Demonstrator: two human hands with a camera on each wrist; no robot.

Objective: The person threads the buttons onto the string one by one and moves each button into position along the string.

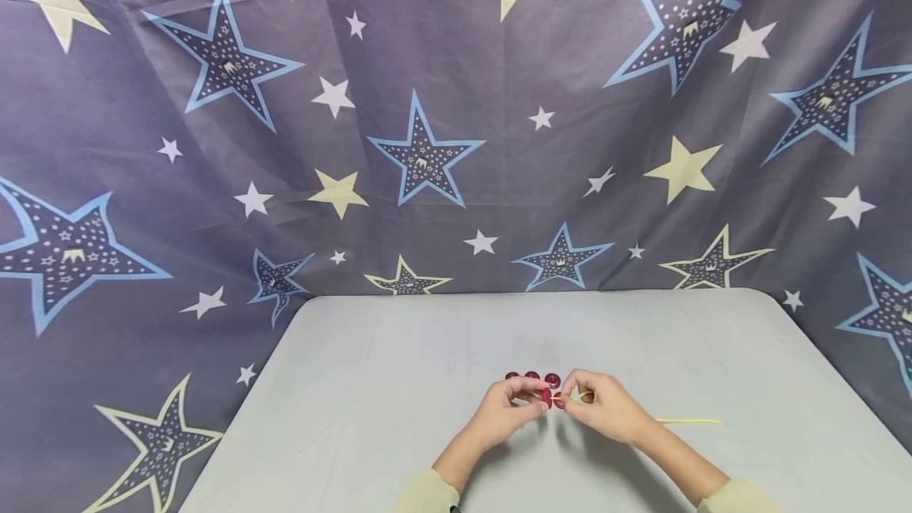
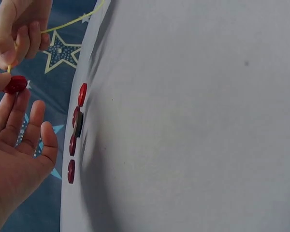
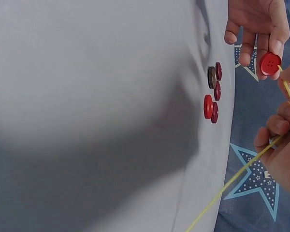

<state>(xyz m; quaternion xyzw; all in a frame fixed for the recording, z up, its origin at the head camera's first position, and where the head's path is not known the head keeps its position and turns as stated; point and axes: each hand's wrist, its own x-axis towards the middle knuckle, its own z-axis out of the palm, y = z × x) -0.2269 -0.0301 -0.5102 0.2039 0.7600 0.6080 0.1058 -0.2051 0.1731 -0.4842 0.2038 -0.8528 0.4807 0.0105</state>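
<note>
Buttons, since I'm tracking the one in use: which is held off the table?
The red button pinched in the left hand; the other buttons lie on the table.

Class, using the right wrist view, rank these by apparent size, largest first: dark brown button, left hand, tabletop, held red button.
Tabletop
Left hand
Held red button, seen nearly face-on
Dark brown button, seen nearly edge-on

a round red four-holed button (image 3: pixel 269 63) is held upright, a thin yellow cord (image 3: pixel 222 191) at its rim.
</note>
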